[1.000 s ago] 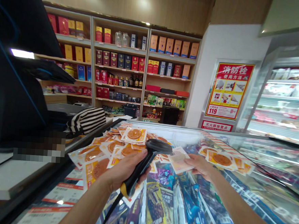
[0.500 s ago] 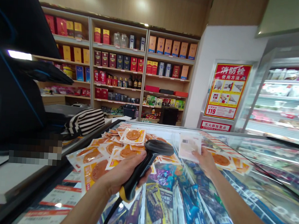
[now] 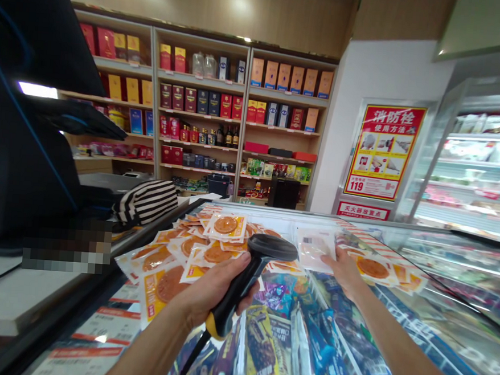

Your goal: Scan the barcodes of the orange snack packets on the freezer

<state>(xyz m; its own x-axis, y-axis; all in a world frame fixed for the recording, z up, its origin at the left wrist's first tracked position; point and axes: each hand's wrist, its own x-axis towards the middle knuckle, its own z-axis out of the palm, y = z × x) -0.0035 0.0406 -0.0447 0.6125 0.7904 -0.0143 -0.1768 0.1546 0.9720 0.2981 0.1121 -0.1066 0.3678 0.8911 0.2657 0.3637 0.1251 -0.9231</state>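
Observation:
My left hand (image 3: 221, 285) is wrapped round the handle of a black barcode scanner (image 3: 243, 281) with a yellow base and a trailing cable. The scanner's head points right. In my right hand (image 3: 343, 269) a flat, clear-and-white snack packet (image 3: 314, 248) is pinched at its lower right, its barcode side towards me. A gap separates scanner and packet. Left of the scanner lies a heap of packets with round orange-brown slices (image 3: 217, 254). More such packets (image 3: 373, 268) lie fanned out beyond my right hand, on the freezer's glass top.
Below the freezer glass (image 3: 398, 329) lie wrapped ice creams (image 3: 260, 342) in wire baskets. A black monitor (image 3: 28, 109) and a striped cloth item (image 3: 146, 202) are at the left. Shelves of boxes (image 3: 213, 102) stand behind, with a red fire-hydrant sign (image 3: 385, 151) to their right.
The view has shifted slightly. The packet in my right hand has tilted a little and sits slightly lower. The scanner stays in my left hand.

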